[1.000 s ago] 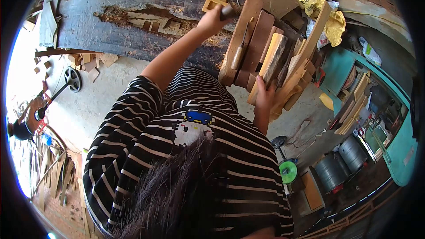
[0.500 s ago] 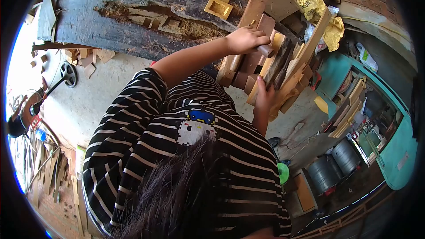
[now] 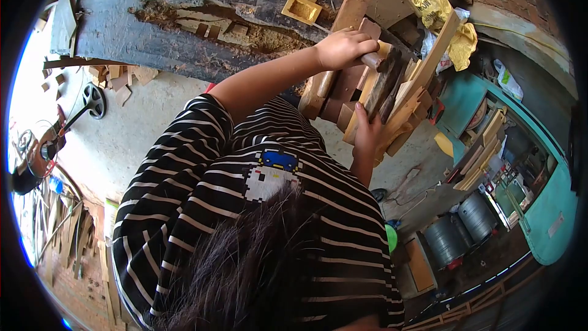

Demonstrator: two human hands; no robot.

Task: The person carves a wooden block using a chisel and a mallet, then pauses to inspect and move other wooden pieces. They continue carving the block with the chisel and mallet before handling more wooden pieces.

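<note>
My left hand (image 3: 348,49) is wrapped round a brown, round wooden handle (image 3: 372,60). The handle's blunt end pokes out of the fist, right over the upper end of a rough, dark-edged piece of wood (image 3: 384,89). What the handle belongs to is hidden behind the hand. Lower down, my right hand (image 3: 367,132) grips the near end of the wood, its thumb lying along the edge and most fingers out of sight. A thin metal rod (image 3: 321,28) shows just left of my left hand. Pale wooden pieces (image 3: 407,107) stand tightly side by side to the right.
A large dark slab (image 3: 122,30) with a ragged hollow fills the upper left. On it lies a yellow box-shaped piece (image 3: 302,10). Yellow sacking (image 3: 460,46) hangs at upper right. A teal cabinet (image 3: 548,227), metal drums (image 3: 448,242) and a fan (image 3: 43,150) stand around.
My left hand has shifted slightly right with the handle, so its end now overlaps the dark-edged wood. My right hand stays nearly in place.
</note>
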